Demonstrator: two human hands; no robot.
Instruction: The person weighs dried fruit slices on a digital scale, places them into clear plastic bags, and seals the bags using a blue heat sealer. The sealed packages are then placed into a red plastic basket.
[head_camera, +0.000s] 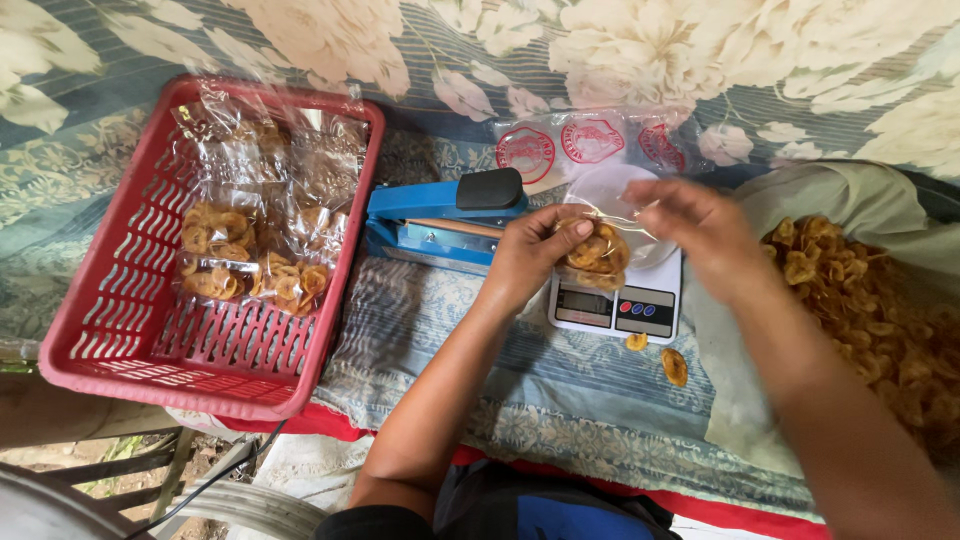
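Clear plastic bag of banana chips (597, 252) held over the white digital scale (618, 300), bag part full, golden-brown chips bunched at the bottom. Left hand (530, 255) curled around the bag's left side, fingers closed on it, thumb on top near the chips. Right hand (695, 228) at the bag's upper right edge, fingers loosely bent and pinching the clear plastic mouth; exact grip on the film hard to make out since the plastic is see-through. Hands near each other, bag between them.

Scale directly under both hands, display and buttons facing the person. Whether the bag bottom touches the scale plate, cannot tell. Two loose chips (660, 358) on the patterned cloth just below the scale, toward the person from the right hand.

Left of the left hand, just beside it: blue heat sealer (440, 215) with black handle, lying on the cloth. Beyond the hands, away from the person: stack of empty clear bags with round red prints (590, 140). Right of the right hand: big heap of loose banana chips (880, 320) in a pale sack or liner, open top.

Far left of the left hand, well apart: red plastic basket (120, 340) with slotted walls, holding several sealed clear packets of chips (250, 260). Everything sits on a floral cloth-covered surface (450, 330).
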